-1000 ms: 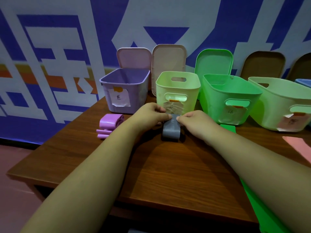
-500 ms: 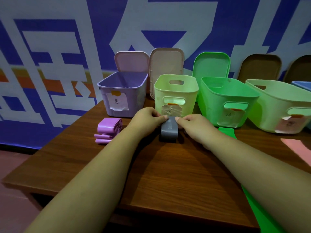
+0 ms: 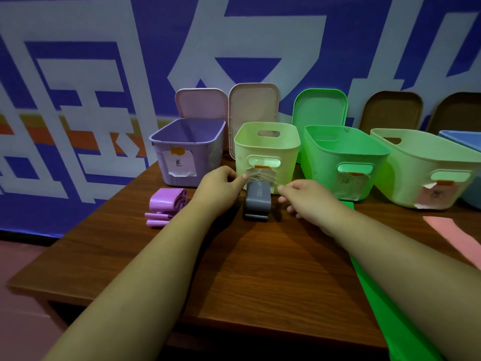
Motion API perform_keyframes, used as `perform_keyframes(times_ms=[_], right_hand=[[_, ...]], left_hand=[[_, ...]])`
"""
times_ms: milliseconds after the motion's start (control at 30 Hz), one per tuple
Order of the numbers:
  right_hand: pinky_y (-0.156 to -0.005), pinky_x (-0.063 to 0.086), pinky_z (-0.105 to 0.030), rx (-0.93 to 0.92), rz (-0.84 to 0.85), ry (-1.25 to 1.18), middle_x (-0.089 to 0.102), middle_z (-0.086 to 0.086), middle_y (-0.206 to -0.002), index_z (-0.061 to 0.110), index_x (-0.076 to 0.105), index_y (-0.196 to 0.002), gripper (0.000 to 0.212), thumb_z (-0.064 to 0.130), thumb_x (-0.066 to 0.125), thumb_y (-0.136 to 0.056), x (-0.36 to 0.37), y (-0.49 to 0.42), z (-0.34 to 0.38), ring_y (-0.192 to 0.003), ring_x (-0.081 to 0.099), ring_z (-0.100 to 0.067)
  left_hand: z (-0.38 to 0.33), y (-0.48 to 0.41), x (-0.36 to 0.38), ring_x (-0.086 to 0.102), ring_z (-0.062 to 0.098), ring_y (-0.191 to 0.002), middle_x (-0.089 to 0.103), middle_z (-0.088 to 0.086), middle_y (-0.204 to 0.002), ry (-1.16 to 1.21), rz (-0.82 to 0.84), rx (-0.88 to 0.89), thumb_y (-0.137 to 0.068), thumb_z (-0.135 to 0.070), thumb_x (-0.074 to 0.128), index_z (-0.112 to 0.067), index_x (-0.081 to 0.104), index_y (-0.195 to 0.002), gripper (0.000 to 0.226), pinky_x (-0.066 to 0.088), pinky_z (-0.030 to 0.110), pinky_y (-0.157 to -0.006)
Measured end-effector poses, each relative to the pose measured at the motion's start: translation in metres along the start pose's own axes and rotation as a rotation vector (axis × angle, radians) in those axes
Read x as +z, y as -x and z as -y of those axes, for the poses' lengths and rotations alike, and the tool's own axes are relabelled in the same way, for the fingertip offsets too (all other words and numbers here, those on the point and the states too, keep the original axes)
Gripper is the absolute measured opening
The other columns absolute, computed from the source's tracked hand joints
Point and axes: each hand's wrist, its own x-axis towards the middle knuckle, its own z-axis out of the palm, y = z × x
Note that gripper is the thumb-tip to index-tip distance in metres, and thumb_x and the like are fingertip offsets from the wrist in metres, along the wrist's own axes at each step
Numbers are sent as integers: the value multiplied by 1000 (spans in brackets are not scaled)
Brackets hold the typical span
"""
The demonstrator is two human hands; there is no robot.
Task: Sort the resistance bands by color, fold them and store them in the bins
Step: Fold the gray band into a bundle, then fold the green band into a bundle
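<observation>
A folded grey resistance band [image 3: 257, 201] sits on the wooden table [image 3: 260, 269], right in front of the pale yellow bin [image 3: 268, 149]. My left hand [image 3: 220, 190] pinches the band's top left corner. My right hand [image 3: 304, 200] hovers just right of the band with loosely curled fingers, a small gap from it, holding nothing. A folded purple band [image 3: 166, 204] lies left of my left hand, in front of the purple bin [image 3: 187, 152]. A long green band [image 3: 390, 308] runs under my right forearm.
A green bin [image 3: 343, 160], a pale green bin [image 3: 421, 168] and a blue bin [image 3: 463, 142] stand in a row to the right. Several lids lean on the wall behind the bins. A pink band [image 3: 453, 227] lies at the far right.
My right hand has let go of the grey band's top and moved slightly right. The band now rests folded on the table. The view has shifted a little.
</observation>
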Motion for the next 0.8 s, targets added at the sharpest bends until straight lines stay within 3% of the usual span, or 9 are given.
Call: perform_keyframes(times_ms=[133, 233, 300, 367, 533, 700, 800], right_hand=[[-73, 60, -47, -36, -4, 66, 82, -3, -99, 34, 75, -97, 18, 40, 59, -103, -20, 6, -7, -101, 74, -42], [-68, 55, -37, -78, -20, 165, 79, 9, -89, 33, 76, -95, 18, 36, 61, -105, -45, 19, -11, -89, 76, -32], [-59, 49, -30, -101, -44, 251, 77, 5, -83, 32, 76, -88, 22, 37, 62, -105, -64, 27, -18, -69, 69, -21], [-55, 41, -27, -108, -79, 302, 75, 6, -80, 30, 76, -85, 24, 37, 63, -104, -82, 31, -29, -63, 62, -10], [-58, 36, -28, -54, -157, 348, 73, 8, -84, 28, 75, -88, 23, 34, 61, -104, -117, 31, -69, -74, 62, -10], [-69, 53, -31, -3, -245, 294, 73, 6, -85, 29, 74, -91, 20, 36, 59, -101, -116, 27, -110, -78, 64, -15], [-77, 59, -38, -25, -264, 297, 72, 6, -87, 29, 75, -96, 18, 38, 60, -101, -112, 24, -116, -82, 65, -17]], left_hand=[[-8, 9, -1, 67, 14, -87, 69, -8, -93, -45, -95, 95, -104, -40, 62, -29, 62, -98, 12, 61, 40, -77], [-24, 21, 3, 62, 6, -85, 66, -10, -93, -41, -113, 213, -105, -32, 61, -31, 59, -96, 9, 54, 31, -71], [-42, 26, 10, 60, 5, -82, 65, -11, -90, -103, -47, 327, -104, -32, 63, -30, 60, -95, 10, 46, 26, -66], [-62, 30, 20, 60, 6, -83, 66, -10, -91, -213, 87, 407, -102, -32, 65, -27, 63, -97, 8, 45, 26, -67], [-97, 33, 68, 64, 18, -94, 70, -2, -101, -425, 332, 407, -102, -34, 64, -20, 71, -109, 16, 53, 33, -80], [-110, 17, 120, 67, 28, -95, 73, 9, -103, -480, 373, 278, -102, -39, 62, -14, 72, -106, 28, 49, 33, -77], [-105, 11, 145, 68, 32, -94, 73, 12, -98, -491, 321, 225, -102, -49, 61, -12, 76, -101, 40, 55, 37, -78]])
